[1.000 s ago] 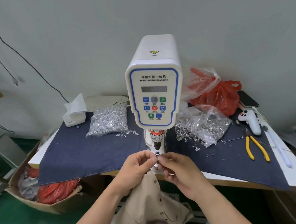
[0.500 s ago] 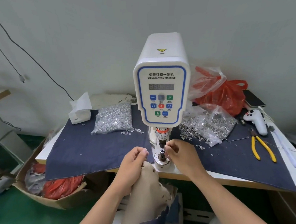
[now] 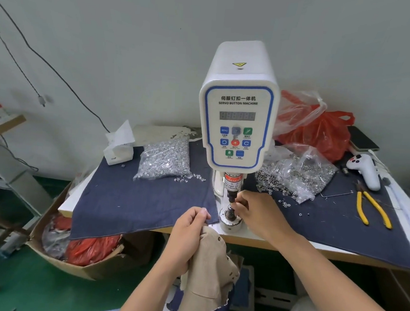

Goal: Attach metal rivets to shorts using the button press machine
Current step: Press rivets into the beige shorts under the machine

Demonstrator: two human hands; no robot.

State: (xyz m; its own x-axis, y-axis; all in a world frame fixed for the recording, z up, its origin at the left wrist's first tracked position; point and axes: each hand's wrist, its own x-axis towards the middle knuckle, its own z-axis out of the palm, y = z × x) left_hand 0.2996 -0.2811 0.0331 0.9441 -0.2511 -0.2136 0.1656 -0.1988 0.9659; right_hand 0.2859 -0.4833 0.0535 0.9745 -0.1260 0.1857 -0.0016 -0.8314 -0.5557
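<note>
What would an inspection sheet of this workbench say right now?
Surface: table under dark blue cloth.
Job's things: button machine; tan shorts off the press; bags of rivets.
Clutter: yellow pliers, tissue box, red bag, phone.
Hands: left hand grips shorts; right hand at the press, fingertips pinched.
Cables: black wire on wall.
Surroundings: cardboard box, green floor.
</note>
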